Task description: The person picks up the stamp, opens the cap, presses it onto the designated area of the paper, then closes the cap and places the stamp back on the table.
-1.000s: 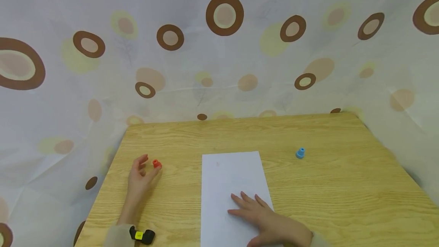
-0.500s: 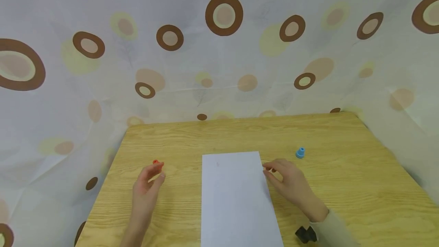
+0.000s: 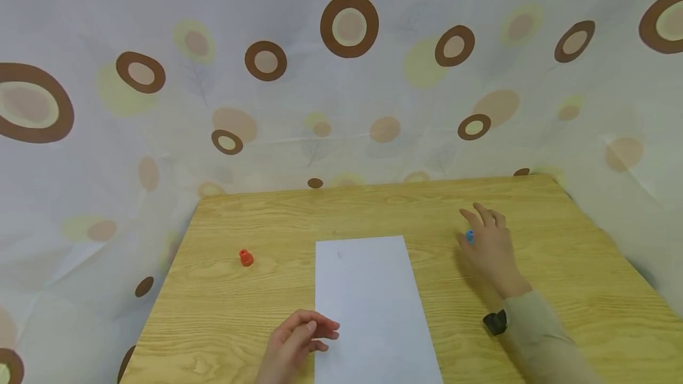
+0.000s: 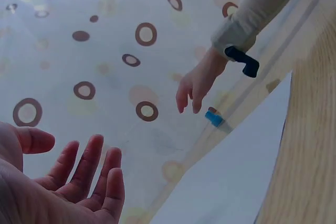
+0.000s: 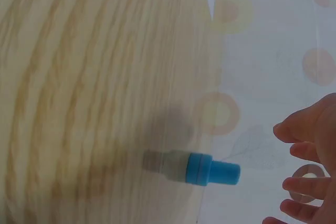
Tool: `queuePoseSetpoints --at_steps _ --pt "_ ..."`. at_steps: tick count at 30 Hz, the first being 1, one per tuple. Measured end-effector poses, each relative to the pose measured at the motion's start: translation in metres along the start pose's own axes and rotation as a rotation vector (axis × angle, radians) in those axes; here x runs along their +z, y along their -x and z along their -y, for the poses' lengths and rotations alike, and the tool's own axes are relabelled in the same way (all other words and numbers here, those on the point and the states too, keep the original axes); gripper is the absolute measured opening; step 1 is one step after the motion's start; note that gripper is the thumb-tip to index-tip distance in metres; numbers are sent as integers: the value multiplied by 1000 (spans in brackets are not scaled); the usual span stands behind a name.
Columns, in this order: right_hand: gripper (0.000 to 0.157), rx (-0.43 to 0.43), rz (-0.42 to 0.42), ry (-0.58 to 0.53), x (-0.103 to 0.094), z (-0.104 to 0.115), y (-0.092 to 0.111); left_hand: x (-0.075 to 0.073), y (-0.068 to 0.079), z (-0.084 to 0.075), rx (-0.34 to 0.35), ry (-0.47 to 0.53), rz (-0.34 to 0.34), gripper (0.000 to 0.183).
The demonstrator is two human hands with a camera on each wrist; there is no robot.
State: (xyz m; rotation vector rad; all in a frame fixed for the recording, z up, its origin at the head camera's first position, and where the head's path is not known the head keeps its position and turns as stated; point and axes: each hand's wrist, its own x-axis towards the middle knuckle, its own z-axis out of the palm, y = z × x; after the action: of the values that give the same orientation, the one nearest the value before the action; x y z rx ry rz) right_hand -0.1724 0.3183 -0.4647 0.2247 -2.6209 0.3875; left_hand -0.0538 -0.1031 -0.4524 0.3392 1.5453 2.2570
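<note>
A small blue stepped plastic piece stands on the table at the right, partly hidden by my right hand. In the right wrist view the fingers of that hand are spread above the blue piece, apart from it. My left hand hovers over the left edge of a white paper sheet, its fingers loosely bent and holding nothing. The left wrist view shows its palm turned up, with nothing in it. A red stepped plastic piece stands by itself on the left of the table.
The wood-grain table runs back to a white patterned cloth that hangs behind it and on both sides. A black wrist device sits at the right cuff.
My left hand has left the red piece and moved right and nearer to the paper. My right hand has gone from the paper to the blue piece, farther back and right.
</note>
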Motion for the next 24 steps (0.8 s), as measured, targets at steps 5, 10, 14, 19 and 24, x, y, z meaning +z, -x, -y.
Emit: queuePoseSetpoints --at_steps 5,10,14,19,24 --pt "52 120 153 -8 5 -20 2 14 -1 13 -85 50 10 19" --pt "47 188 297 -109 11 -26 5 25 -2 24 -100 96 15 17" --pt "42 200 310 -139 16 -29 6 29 -3 26 -126 93 2 16" --pt "37 185 306 -166 18 -30 5 31 -4 27 -116 79 -15 16" --pt "26 187 291 -198 18 -30 5 30 -4 27 -103 83 -8 15"
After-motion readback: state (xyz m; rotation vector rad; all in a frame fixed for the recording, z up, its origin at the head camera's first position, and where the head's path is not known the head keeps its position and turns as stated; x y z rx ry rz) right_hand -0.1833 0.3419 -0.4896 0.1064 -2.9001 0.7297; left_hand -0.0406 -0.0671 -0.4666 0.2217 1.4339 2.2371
